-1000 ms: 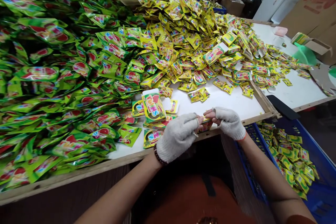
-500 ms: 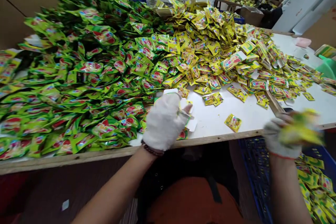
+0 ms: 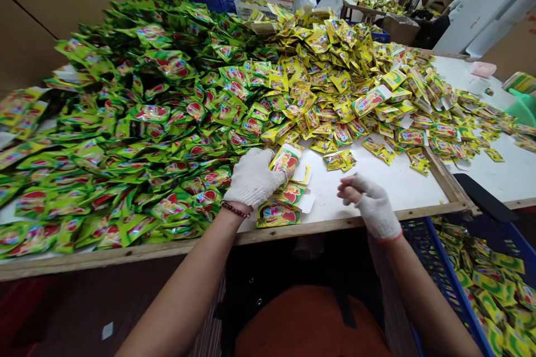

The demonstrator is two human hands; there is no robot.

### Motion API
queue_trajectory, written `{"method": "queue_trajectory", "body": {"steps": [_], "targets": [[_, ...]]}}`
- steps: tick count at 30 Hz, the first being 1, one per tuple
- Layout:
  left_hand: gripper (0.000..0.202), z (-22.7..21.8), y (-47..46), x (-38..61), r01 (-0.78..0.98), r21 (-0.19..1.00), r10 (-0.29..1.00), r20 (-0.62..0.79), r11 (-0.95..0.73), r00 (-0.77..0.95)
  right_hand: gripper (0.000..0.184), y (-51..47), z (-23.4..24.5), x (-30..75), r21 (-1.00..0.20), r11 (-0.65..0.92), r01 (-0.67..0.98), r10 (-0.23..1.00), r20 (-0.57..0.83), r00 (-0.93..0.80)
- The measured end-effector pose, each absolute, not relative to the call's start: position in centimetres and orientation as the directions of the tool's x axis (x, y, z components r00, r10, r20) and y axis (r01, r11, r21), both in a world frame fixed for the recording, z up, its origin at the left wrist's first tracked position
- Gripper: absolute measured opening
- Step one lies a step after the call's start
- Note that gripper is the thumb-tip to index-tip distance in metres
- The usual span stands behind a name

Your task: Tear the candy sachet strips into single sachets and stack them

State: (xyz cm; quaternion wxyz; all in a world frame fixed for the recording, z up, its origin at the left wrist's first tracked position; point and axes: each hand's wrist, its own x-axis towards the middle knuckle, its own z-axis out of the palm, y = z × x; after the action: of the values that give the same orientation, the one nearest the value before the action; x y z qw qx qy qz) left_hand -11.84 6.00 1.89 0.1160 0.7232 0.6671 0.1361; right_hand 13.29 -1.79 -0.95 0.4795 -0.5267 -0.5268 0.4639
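My left hand (image 3: 253, 178), in a white knit glove, rests at the front of the green sachet heap (image 3: 125, 128). Its fingertips grip a yellow-green sachet strip (image 3: 286, 159) with a white top edge. Below that hand lie a few loose printed packets (image 3: 278, 215) on the white table top (image 3: 402, 189). My right hand (image 3: 371, 206), also gloved, hangs over the bare table with loosely curled fingers and holds nothing. A yellow sachet heap (image 3: 322, 78) spreads across the table behind it.
A blue plastic crate (image 3: 444, 268) holding yellow-green sachets stands below the table's right front edge. A wooden rim (image 3: 125, 256) runs along the table. A black strip (image 3: 483, 196) lies at right. Sacks, crates and a person's sleeve (image 3: 458, 3) are at the back.
My right hand, carrying blurred yellow sachets over the crate half a second ago, is back over the table empty. My left hand has moved onto the sachet strip, and the view has shifted slightly.
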Motion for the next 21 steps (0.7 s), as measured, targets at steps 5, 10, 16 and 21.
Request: {"method": "queue_trajectory", "body": {"steps": [5, 10, 16, 21], "targets": [[0.033, 2.1, 4.3, -11.6, 0.760, 0.640, 0.980, 0.199, -0.114, -0.021, 0.029, 0.2, -0.6, 9.1, -0.967, 0.100, 0.236, 0.991, 0.075, -0.114], [0.036, 0.9, 0.5, -9.0, 0.139, 0.987, 0.982, 0.051, -0.077, 0.180, 0.037, -0.1, -0.1, 8.5, -0.969, 0.208, 0.129, 0.971, 0.189, -0.145], [0.022, -0.5, -0.5, -4.8, -0.030, 0.995, 0.961, 0.104, -0.100, 0.256, 0.029, -2.0, 0.3, 12.0, -0.862, 0.284, 0.419, 0.958, 0.266, -0.104], [0.023, -0.6, -0.4, -3.6, 0.211, 0.942, 0.921, 0.179, -0.262, 0.345, 0.019, -2.7, 0.9, 15.0, -0.675, 0.362, 0.643, 0.928, 0.325, -0.181]]}}
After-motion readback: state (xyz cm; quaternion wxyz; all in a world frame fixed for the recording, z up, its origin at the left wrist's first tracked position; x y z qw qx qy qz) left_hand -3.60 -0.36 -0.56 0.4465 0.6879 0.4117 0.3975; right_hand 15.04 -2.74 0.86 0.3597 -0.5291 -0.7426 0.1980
